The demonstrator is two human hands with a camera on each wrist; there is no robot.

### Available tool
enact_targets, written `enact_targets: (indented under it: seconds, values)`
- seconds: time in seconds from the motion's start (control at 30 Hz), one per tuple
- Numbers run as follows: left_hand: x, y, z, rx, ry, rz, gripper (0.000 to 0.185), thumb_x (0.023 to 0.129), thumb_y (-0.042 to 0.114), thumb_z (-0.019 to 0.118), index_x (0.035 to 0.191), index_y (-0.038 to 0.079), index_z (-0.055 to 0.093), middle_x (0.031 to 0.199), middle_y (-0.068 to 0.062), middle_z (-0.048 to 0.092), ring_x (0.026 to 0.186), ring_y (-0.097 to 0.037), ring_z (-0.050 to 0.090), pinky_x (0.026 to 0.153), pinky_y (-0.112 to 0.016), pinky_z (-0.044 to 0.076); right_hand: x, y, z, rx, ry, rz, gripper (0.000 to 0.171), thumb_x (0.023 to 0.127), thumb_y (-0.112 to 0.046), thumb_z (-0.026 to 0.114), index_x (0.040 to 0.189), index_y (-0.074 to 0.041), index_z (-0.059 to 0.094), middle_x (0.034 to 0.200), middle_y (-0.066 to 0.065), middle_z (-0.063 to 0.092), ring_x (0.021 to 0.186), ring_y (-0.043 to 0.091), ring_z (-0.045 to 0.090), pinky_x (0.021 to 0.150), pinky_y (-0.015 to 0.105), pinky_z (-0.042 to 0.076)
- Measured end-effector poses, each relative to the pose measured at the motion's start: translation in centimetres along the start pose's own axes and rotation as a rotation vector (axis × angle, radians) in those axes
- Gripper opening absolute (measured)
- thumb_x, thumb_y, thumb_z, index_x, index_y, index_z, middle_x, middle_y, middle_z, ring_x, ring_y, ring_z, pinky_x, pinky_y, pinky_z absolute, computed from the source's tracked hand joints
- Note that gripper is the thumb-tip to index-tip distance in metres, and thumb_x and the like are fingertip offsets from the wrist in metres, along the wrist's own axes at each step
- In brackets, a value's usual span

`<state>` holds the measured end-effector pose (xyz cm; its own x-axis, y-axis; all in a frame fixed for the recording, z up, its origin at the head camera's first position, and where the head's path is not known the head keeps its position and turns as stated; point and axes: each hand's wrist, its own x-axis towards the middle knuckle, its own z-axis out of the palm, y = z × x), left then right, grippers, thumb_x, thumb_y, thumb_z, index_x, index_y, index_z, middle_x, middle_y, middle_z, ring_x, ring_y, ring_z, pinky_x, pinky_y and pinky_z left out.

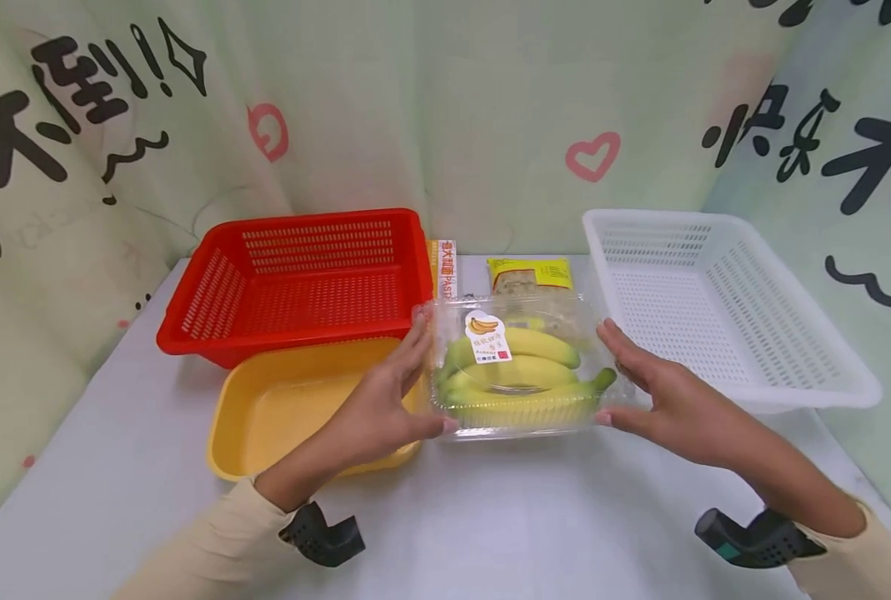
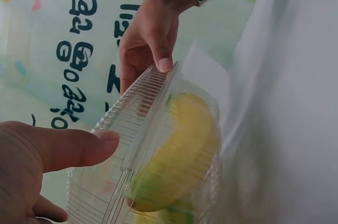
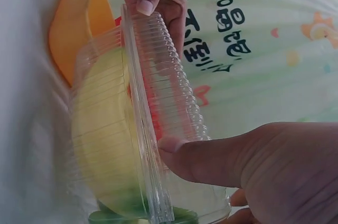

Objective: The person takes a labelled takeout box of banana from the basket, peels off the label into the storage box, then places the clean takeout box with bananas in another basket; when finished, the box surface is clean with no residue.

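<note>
Two hands clasp one clear box of bananas on the white table.

The left hand and the right hand are nearest the head camera, each wearing a wrist camera, and between them lies the single clear plastic box with about three yellow-green bananas inside and one banana label on its lid. Each hand grips one side of the box, thumb at the near corner and fingers along the side. The box sits at mid-table. Around it are three containers: one red basket and one yellow tray to its left, and one white basket to its right. Two packets lie behind it, one yellow.
</note>
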<state>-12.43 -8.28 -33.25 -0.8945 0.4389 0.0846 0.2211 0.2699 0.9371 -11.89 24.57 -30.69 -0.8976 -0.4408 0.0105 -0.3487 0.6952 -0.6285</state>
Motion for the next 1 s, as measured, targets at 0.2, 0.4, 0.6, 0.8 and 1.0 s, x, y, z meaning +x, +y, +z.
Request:
enact_targets:
  seconds: [0.2,0.4,0.6,0.8,1.0]
  values:
    - [-0.3,-0.5,1.2,0.032,0.016,0.005,0.108,0.072,0.000,0.085,0.155,0.010,0.016,0.162,0.007,0.000,0.145,-0.015,0.016,0.105,-0.032,0.035,-0.6,0.8,0.8,-0.028,-0.047,0.051,0.101,0.081,-0.010,0.079,0.156,-0.004,0.010,0.160,0.020,0.008,0.137,0.045,0.030,0.095,0.045,0.042]
    - [-1.0,-0.9,2.2,0.066,0.021,-0.006,0.105,0.073,0.002,0.085,0.154,0.007,0.019,0.162,0.006,-0.001,0.145,-0.017,0.015,0.103,-0.030,0.038,-1.5,1.8,1.1,-0.060,-0.048,0.011,0.101,0.083,-0.016,0.079,0.156,-0.004,0.010,0.159,0.021,0.011,0.135,0.044,0.033,0.099,0.040,0.040]
    - [-1.3,-1.9,3.1,0.046,-0.010,-0.050,0.102,0.074,0.005,0.084,0.154,0.005,0.021,0.163,0.002,-0.001,0.146,-0.016,0.012,0.104,-0.031,0.036,-2.4,2.5,1.3,-0.026,-0.057,-0.005,0.101,0.082,-0.023,0.079,0.155,-0.003,0.012,0.159,0.020,0.013,0.136,0.042,0.032,0.094,0.007,0.030]
    - [-1.5,-2.9,3.2,0.027,-0.005,-0.069,0.103,0.074,0.004,0.085,0.153,0.003,0.020,0.163,-0.002,-0.001,0.146,-0.021,0.010,0.106,-0.034,0.033,-2.2,2.6,1.8,0.020,-0.101,-0.001,0.100,0.084,-0.032,0.077,0.155,-0.003,0.012,0.158,0.022,0.013,0.137,0.041,0.032,0.099,0.027,0.041]
    - [-1.2,-2.7,3.5,0.048,0.040,-0.077,0.109,0.072,0.017,0.088,0.155,0.007,0.018,0.163,0.001,0.000,0.146,-0.022,0.010,0.111,-0.043,0.029,-2.1,2.7,0.9,-0.024,-0.083,0.017,0.084,0.089,-0.034,0.071,0.153,-0.001,0.026,0.155,0.021,0.026,0.135,0.043,0.036,0.100,0.035,0.043]
